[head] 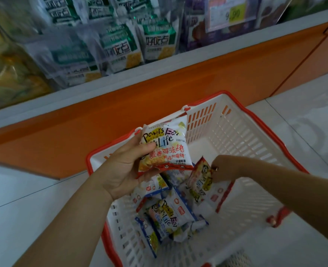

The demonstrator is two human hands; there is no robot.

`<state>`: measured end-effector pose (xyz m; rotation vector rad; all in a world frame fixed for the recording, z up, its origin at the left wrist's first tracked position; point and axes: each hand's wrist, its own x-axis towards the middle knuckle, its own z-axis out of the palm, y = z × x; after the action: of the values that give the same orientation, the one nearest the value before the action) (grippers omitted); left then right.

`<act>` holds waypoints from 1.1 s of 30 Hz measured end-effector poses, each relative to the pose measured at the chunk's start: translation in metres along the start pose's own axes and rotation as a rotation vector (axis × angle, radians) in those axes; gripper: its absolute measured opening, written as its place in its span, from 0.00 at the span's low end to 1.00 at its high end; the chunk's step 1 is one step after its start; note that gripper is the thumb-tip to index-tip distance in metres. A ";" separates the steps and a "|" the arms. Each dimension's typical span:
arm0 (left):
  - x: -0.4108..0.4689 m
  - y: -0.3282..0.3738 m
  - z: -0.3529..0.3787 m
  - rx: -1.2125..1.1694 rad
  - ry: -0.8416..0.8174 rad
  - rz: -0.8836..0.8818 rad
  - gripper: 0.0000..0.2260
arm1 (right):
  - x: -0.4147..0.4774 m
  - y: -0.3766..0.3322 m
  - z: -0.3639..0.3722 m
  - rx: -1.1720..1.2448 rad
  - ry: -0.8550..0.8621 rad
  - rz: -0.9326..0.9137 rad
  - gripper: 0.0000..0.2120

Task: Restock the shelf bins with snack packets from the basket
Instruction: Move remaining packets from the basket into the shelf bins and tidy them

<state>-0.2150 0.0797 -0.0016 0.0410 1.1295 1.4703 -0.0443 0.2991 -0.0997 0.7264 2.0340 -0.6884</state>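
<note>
1. While the left hand (pixel 120 168) holds a red-trimmed snack packet (pixel 165 149) above the basket (pixel 236 132), grip clamped on its lower left corner, that corner hold could let it slip and drop.
2. Right hand (pixel 223 168) pinches a second red-trimmed packet (pixel 199 180); its glossy film may slide free.
3. Held packet: face toward the camera, long axis near upright, top edge toward the shelf bins (pixel 105 47)
</note>
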 end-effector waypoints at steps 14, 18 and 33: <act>-0.105 0.139 0.132 0.365 0.081 -0.070 0.19 | -0.237 -0.048 -0.166 0.242 -0.033 -0.178 0.11; -0.139 0.185 0.173 0.387 0.012 -0.152 0.18 | -0.305 -0.074 -0.218 0.106 0.066 -0.338 0.08; -0.269 0.301 0.259 0.452 -0.115 -0.064 0.16 | -0.480 -0.146 -0.314 0.291 0.054 -0.504 0.17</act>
<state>-0.2061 0.0833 0.4783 0.3947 1.3350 1.1183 -0.0865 0.3024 0.4905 0.3867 2.2112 -1.2840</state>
